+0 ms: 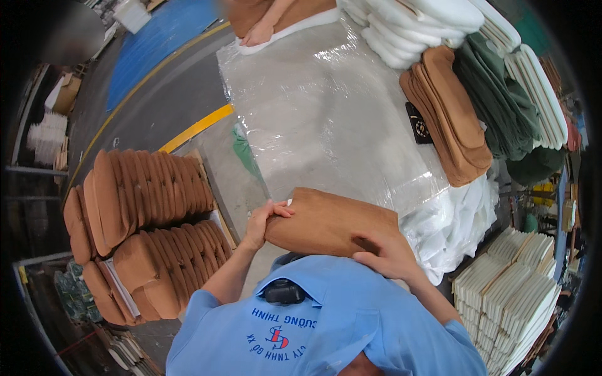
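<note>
In front of my chest is a brown fabric cushion cover [332, 219], held across my body above the near edge of the table. My left hand [266, 224] grips its left end, with the fingers curled over the edge and a small white bit showing by the fingertips. My right hand [390, 254] holds its near right side; some of those fingers are tucked out of sight at the fabric. Whether any padding is inside the cover cannot be made out.
Clear plastic sheeting covers the table [326, 119]. Across it, another person's hand [258, 32] presses brown fabric over white padding. Folded brown covers [448, 119], dark green fabric [495, 94] and white pads [414, 28] lie right. Brown cushions [144, 194] stand left; bundled white slabs [508, 294] lower right.
</note>
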{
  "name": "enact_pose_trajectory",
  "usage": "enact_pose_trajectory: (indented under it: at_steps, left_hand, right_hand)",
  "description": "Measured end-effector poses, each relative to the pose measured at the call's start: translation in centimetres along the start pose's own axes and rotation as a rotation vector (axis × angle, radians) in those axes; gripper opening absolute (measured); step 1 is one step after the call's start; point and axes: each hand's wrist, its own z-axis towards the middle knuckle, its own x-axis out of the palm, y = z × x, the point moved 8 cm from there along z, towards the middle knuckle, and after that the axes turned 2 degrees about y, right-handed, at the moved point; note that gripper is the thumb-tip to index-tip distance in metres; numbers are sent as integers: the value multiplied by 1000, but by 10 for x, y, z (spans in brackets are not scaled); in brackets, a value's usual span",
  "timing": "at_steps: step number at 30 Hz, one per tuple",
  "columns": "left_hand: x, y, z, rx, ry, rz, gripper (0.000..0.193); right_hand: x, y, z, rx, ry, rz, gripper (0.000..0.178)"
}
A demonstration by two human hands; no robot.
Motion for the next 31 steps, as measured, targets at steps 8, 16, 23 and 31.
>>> enact_pose_trajectory:
  at_steps: [8, 16, 23, 31]
  left_hand:
    - [-11, 3, 58, -96, -557, -583, 56]
    - [48, 47, 47, -180, -420, -417, 40]
    - [124, -82, 128, -130, 125, -201, 53]
    - [171, -122, 175, -43, 392, 790, 38]
  right_hand:
    - [2, 50, 85, 160, 62, -667, 66]
    - [-102, 49, 61, 57, -340, -100, 48]
    - [-155, 64, 27, -221, -764, 647, 53]
    - [-86, 4, -31, -112, -932, 1021, 71]
